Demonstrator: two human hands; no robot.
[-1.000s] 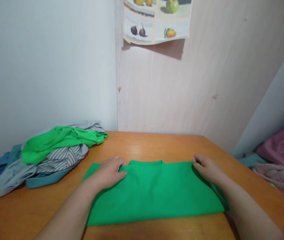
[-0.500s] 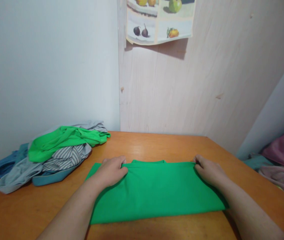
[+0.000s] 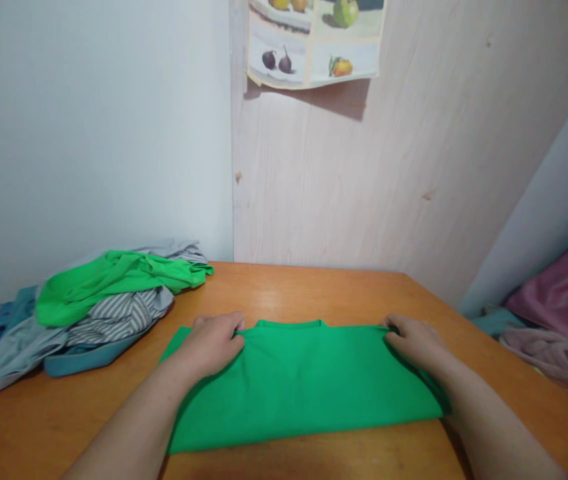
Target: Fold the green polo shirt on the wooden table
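A green T-shirt lies folded into a wide band on the wooden table, its neckline showing along the far edge. My left hand pinches that far edge toward the left, thumb toward me and fingertips partly hidden behind the cloth. At the right end of the same edge, my right hand is closed on the fabric between thumb and fingers. Slight creases run through the cloth near the left hand. The near fold lies between my two forearms.
A heap of clothes, with a bright green garment above a striped grey one, lies at the table's left. Pink cloth is beyond the right edge. A sheet of fruit paintings hangs on the back wall.
The view has shifted slightly to the right. Both hands keep their hold on the far edge, and a little more of the neckline shows behind it.
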